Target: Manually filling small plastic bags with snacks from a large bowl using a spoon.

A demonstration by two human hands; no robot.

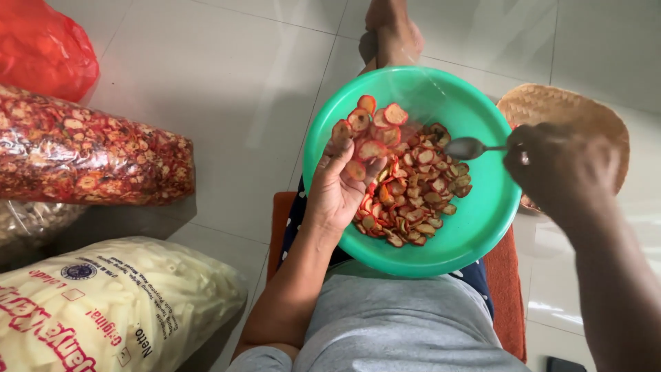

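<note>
The left hand is lying palm-up inside the green plastic bowl, its fingers loosely cupped and carrying a small heap of red-edged chips on the fingertips. The right hand is hovering over the bowl's far rim, its fingers pinched shut around the handle of a metal spoon whose scoop is pointing toward the left hand, just above the chips. Between the two hands, a larger pile of the same sliced chips is sitting on the bowl's bottom. The bowl is resting on the person's lap. Just behind the right hand, a woven straw plate is lying on the tiled floor. Well out beyond the left hand, a clear bag of red chips, a bag of pale stick snacks and a red plastic bag are lying on the floor.
</note>
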